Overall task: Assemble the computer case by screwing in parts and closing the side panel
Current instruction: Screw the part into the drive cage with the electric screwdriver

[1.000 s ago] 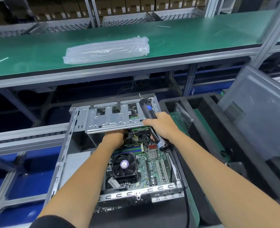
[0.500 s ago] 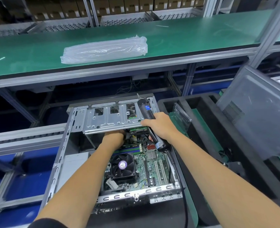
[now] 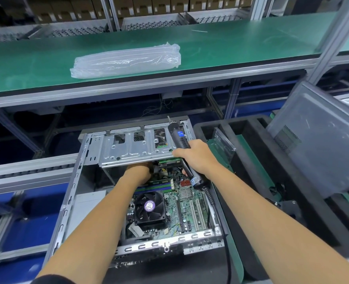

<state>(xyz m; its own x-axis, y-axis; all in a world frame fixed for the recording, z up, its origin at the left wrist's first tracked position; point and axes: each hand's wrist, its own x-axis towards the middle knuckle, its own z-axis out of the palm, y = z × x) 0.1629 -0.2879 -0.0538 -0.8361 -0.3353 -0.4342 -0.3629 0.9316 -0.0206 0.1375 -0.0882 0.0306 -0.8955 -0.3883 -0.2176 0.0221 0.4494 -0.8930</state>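
Note:
An open computer case [image 3: 71, 193] lies flat below me, its motherboard [image 3: 187, 203] and black CPU fan [image 3: 150, 208] exposed. A silver drive cage [image 3: 128, 148] spans the far end of the case. My left hand [image 3: 137, 174] reaches under the cage's near edge; its fingers are hidden there. My right hand [image 3: 196, 155] grips a black electric screwdriver [image 3: 179, 137] with its bit pointing away from me, while its fingers touch the cage's right near edge. The grey side panel [image 3: 321, 140] leans upright at the right.
A green shelf [image 3: 231, 42] runs across above the case, with a clear plastic bag [image 3: 126, 59] on it. Black foam trays [image 3: 251, 181] sit right of the case. The screwdriver's cable [image 3: 222, 232] trails down along the case's right side. Conveyor rails [image 3: 26, 173] lie left.
Both hands and the drive cage stay almost where they were. Only the view has shifted slightly.

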